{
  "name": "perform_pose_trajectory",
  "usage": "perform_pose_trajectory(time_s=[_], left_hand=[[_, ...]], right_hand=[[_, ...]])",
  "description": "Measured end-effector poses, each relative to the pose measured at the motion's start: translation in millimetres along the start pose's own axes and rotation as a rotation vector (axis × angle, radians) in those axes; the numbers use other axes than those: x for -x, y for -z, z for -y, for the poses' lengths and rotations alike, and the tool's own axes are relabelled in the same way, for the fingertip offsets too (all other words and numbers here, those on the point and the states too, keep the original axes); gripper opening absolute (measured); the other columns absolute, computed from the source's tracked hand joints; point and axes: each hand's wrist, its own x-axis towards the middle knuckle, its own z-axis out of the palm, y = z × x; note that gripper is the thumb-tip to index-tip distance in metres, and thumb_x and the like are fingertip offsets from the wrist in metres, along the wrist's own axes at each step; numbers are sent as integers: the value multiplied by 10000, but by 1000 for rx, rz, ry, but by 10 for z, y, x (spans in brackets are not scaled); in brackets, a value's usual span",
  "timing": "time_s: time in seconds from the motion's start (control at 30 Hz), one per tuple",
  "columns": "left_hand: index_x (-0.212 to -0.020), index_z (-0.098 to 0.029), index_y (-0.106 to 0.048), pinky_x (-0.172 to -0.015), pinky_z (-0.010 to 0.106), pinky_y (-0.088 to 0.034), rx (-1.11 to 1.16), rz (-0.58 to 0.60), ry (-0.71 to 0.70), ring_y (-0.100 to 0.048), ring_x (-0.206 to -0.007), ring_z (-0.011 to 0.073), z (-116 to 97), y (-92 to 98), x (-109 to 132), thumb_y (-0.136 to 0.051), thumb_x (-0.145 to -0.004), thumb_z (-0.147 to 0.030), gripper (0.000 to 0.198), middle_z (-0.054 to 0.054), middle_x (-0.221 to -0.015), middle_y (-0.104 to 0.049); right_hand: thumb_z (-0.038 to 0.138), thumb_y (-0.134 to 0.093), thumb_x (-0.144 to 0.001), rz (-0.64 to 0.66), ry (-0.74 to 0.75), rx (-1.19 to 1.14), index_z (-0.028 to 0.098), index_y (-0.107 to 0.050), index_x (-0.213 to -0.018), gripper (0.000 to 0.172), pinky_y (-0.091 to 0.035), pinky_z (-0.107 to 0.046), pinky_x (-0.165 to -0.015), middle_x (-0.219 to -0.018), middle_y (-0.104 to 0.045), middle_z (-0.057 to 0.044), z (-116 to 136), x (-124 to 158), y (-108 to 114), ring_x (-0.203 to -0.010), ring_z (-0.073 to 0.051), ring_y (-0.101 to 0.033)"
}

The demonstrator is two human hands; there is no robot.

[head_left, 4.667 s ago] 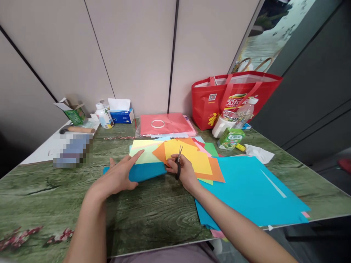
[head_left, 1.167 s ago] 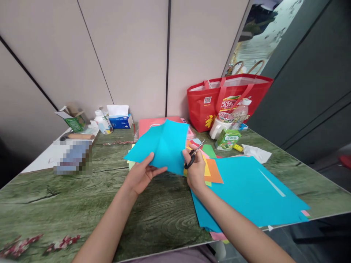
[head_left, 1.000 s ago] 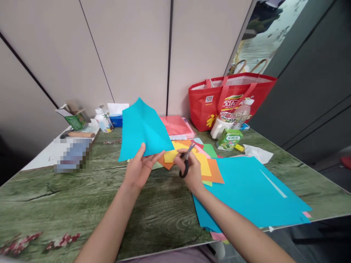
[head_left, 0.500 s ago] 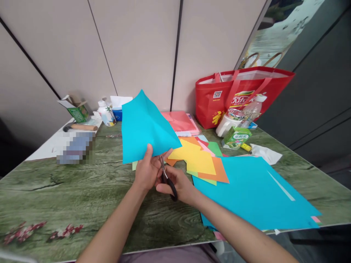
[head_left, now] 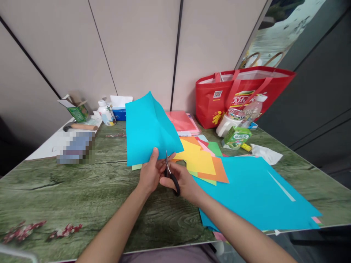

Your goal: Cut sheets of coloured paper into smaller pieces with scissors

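Note:
My left hand (head_left: 150, 174) pinches the lower edge of a folded blue paper sheet (head_left: 149, 128) and holds it upright above the table. My right hand (head_left: 183, 182) grips black-handled scissors (head_left: 170, 173), whose blades point up and meet the sheet's bottom edge right beside my left thumb. Below and to the right of the sheet lies a fan of yellow, orange, green and pink paper squares (head_left: 201, 160).
A large blue sheet (head_left: 255, 193) covers the table's right side, overhanging the front edge. At the back stand a red bag (head_left: 236, 91), a green carton (head_left: 237, 137), a pink paper stack (head_left: 181, 122), a tissue box (head_left: 119, 111) and a small bottle (head_left: 105, 114). The table (head_left: 68, 193) is green wood-grain.
The folded blue sheet was lifted off the table and turned upright in my left hand. My right hand brought the scissors under it, and the blades now meet its lower edge.

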Motion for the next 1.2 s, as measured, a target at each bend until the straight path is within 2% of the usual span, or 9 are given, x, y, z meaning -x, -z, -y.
perform_pose_trajectory(time_s=[0.3,0.57,0.93,1.2], left_hand=[[-1073,-81,-558,-848,387,-481,19,10,5,-629,-954,275,22,21,-11,-540,-786,-405,433,160,-938,-696],[-1131,-78,-532,-808,369,-501,55,6,19,-640,-929,272,13,0,24,-555,-783,-382,463,168,-999,-678],[-1130,-65,-526,-826,379,-491,50,8,22,-638,-936,272,13,-12,41,-496,-825,-369,431,173,-918,-698],[-1146,-58,-520,-833,392,-486,56,15,26,-634,-939,283,20,-3,41,-537,-789,-406,499,181,-943,-691]], right_hand=[[556,-693,-591,9,-1,18,178,-494,-765,460,-339,-230,-514,-663,-458,24,6,2,5,-575,-102,-404],[561,-698,-577,-6,5,25,187,-472,-749,469,-345,-236,-514,-661,-456,24,18,2,3,-579,-106,-404],[521,-714,-587,-17,2,-1,175,-499,-767,445,-340,-249,-543,-693,-463,13,-27,15,4,-606,-120,-431],[533,-721,-565,-29,-8,-5,179,-516,-785,464,-343,-240,-523,-684,-471,11,-40,9,8,-595,-117,-420]])
